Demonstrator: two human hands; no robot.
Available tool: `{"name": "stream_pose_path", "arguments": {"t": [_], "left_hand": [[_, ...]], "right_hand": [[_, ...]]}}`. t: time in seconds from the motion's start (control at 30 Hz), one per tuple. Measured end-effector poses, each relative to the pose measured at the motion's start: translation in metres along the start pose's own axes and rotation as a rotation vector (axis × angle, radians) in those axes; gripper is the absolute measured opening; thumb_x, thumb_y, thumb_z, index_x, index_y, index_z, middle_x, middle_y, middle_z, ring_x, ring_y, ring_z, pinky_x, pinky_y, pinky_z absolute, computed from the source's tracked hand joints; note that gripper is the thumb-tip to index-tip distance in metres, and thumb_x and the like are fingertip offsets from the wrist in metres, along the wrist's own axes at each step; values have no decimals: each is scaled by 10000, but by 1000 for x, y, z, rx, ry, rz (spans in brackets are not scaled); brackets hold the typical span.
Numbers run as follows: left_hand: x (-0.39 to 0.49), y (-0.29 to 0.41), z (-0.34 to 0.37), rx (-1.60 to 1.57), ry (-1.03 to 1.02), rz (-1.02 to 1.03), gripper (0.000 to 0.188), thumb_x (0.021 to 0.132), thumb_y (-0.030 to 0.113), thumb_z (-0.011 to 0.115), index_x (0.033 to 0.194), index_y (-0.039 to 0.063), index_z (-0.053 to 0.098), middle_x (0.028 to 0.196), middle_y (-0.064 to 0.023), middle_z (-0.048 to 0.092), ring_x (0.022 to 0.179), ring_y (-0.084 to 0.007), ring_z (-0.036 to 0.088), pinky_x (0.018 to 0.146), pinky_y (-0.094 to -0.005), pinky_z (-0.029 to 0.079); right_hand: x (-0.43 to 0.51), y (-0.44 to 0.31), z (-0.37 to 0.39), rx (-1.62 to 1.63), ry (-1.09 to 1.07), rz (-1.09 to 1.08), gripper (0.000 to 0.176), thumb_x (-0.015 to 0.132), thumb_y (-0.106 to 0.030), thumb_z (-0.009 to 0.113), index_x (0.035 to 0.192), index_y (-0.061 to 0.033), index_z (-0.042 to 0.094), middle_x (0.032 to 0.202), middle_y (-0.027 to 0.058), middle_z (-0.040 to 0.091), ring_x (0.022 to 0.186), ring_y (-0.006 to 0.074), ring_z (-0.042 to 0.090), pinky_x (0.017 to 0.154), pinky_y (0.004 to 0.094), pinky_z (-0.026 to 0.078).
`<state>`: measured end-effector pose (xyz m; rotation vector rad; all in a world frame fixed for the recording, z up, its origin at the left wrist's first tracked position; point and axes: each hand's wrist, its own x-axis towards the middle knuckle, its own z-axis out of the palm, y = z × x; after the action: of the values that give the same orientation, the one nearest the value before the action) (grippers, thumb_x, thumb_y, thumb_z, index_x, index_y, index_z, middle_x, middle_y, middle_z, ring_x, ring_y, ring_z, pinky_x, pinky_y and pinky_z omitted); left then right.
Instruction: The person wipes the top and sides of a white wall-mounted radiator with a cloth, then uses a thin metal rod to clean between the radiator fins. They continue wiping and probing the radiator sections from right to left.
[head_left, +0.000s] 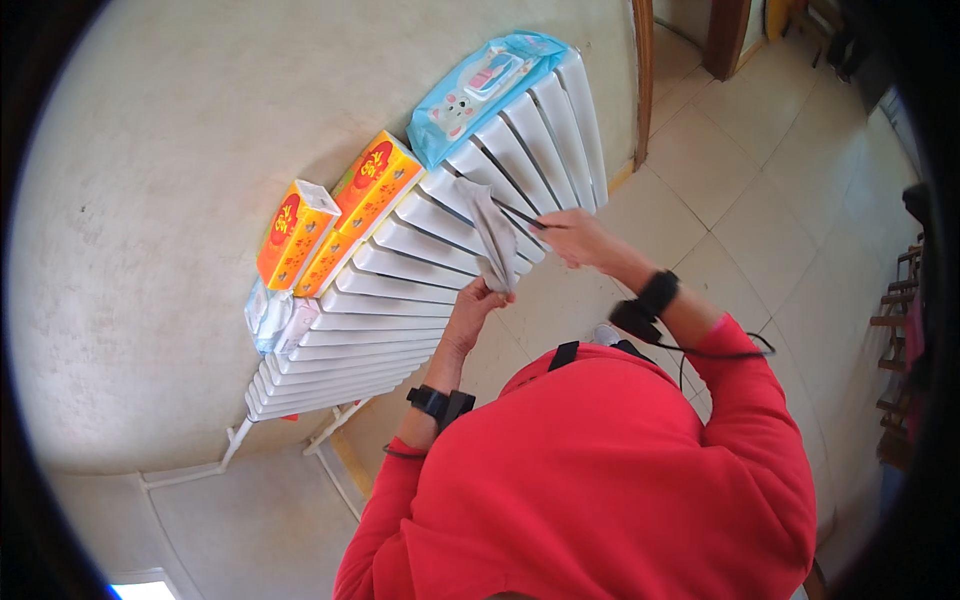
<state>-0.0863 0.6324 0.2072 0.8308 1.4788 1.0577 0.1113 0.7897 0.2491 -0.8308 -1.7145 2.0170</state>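
A greyish-white cloth (491, 229) hangs before the white radiator (397, 274). At its lower end my left hand (472, 311) pinches it between thumb and fingers. My right hand (574, 236) grips a thin dark stick (517, 214), whose far end touches or passes behind the upper part of the cloth; what that tip is like is hidden. Both forearms wear black straps with small devices, and a cable hangs by the right one.
On the radiator lie a blue wet-wipe pack (480, 94), several orange tissue packs (296, 232) and a smaller pale pack (268, 315). White pipes (232, 450) run below. Wooden stools (892, 322) stand at the far right, past the tiled floor (750, 225).
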Motion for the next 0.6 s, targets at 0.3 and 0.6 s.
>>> {"name": "stream_pose_path", "arguments": {"t": [0.3,0.6], "left_hand": [[13,12,7,-12,111,-14,113,909,135,527,968,55,580,872,-34,641,782,-122,600,724,-256,473],[55,32,8,-298,197,28,109,921,146,503,998,76,536,904,-48,631,818,-143,605,744,-274,465]], "right_hand": [[-27,13,-4,414,45,90,236,885,-156,501,1049,-1,569,539,-62,309,432,58,271,451,255,332],[53,-32,-17,579,-79,132,127,869,-149,509,772,-69,492,540,-67,260,426,67,245,470,272,298]]}}
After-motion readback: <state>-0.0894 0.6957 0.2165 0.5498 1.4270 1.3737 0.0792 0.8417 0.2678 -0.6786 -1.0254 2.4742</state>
